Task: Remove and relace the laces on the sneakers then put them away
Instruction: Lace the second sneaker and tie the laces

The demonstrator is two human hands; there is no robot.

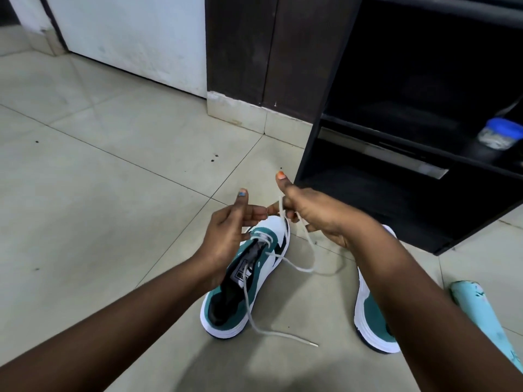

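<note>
A teal, white and black sneaker (256,274) stands on the tiled floor below my hands, toe pointing away. Its white lace (297,267) runs through only the lowest eyelets near the toe; one end trails on the floor by the heel, and the other loops up to my right hand (317,213), which pinches it above the toe. My left hand (226,230) hovers beside the sneaker's left edge, fingers curled and touching the lace near my right fingertips. The second sneaker (373,315) lies to the right, mostly hidden by my right forearm.
A dark open shelf unit (396,154) stands at the right, with a blue-lidded jar (499,134) on a shelf. A white door (135,38) and dark wood panel (268,52) lie ahead. A light blue patterned cloth (486,321) shows at the lower right.
</note>
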